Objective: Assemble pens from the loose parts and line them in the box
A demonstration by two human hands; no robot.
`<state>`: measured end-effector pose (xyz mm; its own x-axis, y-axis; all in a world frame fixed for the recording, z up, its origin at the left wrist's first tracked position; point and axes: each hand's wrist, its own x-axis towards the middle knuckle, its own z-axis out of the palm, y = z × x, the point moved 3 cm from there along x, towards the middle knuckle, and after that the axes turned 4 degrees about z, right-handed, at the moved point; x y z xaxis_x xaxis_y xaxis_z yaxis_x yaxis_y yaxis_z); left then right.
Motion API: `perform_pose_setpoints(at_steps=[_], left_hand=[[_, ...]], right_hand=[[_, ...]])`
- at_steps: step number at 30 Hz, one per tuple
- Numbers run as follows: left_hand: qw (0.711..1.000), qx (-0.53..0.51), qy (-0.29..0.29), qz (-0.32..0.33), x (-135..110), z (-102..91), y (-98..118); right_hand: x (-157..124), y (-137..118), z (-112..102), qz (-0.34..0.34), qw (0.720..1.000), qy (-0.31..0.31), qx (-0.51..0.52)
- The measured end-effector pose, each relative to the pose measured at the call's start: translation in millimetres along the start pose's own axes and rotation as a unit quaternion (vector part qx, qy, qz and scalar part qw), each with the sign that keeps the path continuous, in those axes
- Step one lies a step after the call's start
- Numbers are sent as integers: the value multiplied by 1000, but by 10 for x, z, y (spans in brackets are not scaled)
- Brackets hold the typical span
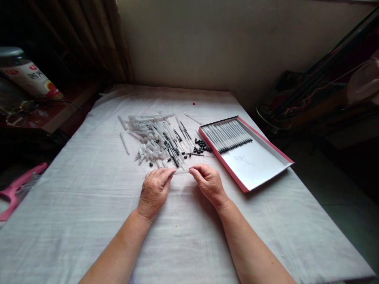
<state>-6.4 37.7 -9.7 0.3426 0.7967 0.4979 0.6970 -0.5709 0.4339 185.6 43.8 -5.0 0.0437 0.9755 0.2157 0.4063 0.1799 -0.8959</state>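
Observation:
A translucent pen barrel [181,172] lies level between my two hands, just in front of the heap of parts. Its left end is pinched in my left hand [156,187], and its other end sits between the thumb and fingers of my right hand [208,182]. Beyond them spreads a pile of clear pen barrels [142,128], with short clear caps [147,152] at its near side. Black-tipped pen refills [172,152] lie at its right, beside small black plugs [200,146]. What my fingertips cover at each end is hidden.
A shallow red-edged box lid [247,169] on the right holds a row of assembled pens [227,135]. A tiny red piece [194,103] lies far back on the white cloth [97,197]. Left of the table are a pink object [20,189] and a labelled jar [29,75].

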Motion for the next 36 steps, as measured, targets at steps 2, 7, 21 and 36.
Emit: perform_pose_setpoints(at_steps=[2, 7, 21, 36], left_hand=[[1000, -4, -2, 5, 2, 1, 13], [1000, -6, -15, -2, 6, 13, 13], [1000, -9, -8, -8, 2, 24, 4], [993, -69, -1, -94, 44, -99, -169]], right_hand=[[2, 16, -6, 6, 999, -12, -45], [-8, 45, -15, 32, 998, -31, -40], [-17, 63, -45, 51, 996, -66, 11], [77, 112, -277, 115, 988, -31, 95]])
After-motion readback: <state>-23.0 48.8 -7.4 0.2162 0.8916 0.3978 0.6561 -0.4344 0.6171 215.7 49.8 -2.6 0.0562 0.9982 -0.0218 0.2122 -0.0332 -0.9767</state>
